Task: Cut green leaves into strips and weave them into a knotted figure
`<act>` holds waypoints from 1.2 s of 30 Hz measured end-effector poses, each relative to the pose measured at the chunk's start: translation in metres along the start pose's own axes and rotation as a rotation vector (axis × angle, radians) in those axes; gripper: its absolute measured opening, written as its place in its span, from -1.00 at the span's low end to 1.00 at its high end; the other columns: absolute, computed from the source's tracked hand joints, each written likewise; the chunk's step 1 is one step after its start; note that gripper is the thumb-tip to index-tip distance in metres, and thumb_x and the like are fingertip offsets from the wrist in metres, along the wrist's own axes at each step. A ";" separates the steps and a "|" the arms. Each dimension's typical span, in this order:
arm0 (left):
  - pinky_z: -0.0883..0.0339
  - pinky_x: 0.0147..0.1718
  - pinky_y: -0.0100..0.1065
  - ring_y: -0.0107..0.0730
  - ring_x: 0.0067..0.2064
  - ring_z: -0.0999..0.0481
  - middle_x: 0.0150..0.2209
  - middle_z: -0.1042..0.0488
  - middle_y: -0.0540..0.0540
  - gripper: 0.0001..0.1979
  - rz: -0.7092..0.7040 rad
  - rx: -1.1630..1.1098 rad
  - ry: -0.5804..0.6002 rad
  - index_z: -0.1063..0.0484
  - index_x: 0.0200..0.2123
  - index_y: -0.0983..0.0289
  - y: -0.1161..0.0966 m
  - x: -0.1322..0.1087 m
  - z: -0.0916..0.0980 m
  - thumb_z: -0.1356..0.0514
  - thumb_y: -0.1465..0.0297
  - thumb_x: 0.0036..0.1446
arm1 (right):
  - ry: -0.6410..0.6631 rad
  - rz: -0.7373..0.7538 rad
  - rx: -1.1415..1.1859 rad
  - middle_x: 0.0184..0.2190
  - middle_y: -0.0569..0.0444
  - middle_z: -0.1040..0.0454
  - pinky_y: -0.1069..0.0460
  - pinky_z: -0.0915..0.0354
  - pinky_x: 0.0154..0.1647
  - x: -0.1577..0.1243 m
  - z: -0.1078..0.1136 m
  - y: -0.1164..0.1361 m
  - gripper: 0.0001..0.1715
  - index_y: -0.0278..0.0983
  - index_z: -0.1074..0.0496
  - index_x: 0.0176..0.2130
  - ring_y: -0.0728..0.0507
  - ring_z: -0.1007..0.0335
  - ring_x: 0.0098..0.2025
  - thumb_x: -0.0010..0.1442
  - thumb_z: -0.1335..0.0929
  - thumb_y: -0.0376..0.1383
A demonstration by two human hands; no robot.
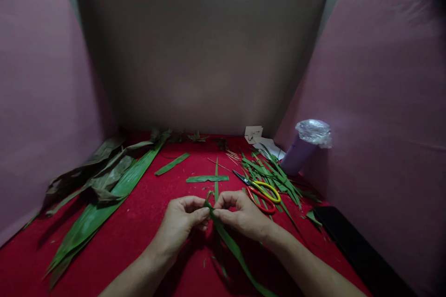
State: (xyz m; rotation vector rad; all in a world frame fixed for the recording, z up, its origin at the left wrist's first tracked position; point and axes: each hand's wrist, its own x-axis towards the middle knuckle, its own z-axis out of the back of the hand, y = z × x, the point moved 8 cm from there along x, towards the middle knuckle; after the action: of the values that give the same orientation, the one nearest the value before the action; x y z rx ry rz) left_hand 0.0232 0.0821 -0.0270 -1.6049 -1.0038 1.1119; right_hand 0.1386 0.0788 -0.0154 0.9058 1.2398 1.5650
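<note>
Pinching a green leaf strip [232, 243] between both hands

Thumb and fingers of the left hand [178, 225] and right hand [245, 217] are closed on the strip near its upper end, fingertips close together. Its tip pokes above the grip; its long tail trails down between the forearms. Just beyond lie a cut leaf piece [207, 179] and scissors [256, 190]. Farther right, crinkled clear plastic [314, 132] covers a purple cylinder [295, 157], hiding any contents.
</note>
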 end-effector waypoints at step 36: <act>-0.16 -0.60 -0.48 -0.53 -0.61 -0.34 -0.63 -0.43 0.03 -0.75 0.011 0.022 0.018 -0.43 -0.52 0.37 0.003 0.001 0.002 -0.33 0.31 -0.26 | -0.064 0.038 -0.037 -0.65 0.16 -0.33 0.15 -0.13 -0.58 0.004 -0.003 -0.002 -0.86 -0.34 -0.34 -0.52 0.02 -0.22 -0.59 0.04 -0.27 -0.35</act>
State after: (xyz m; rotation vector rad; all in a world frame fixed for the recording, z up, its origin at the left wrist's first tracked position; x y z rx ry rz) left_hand 0.0216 0.0830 -0.0301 -1.6017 -0.9685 1.1111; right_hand 0.1352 0.0823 -0.0183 0.9538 1.1511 1.5716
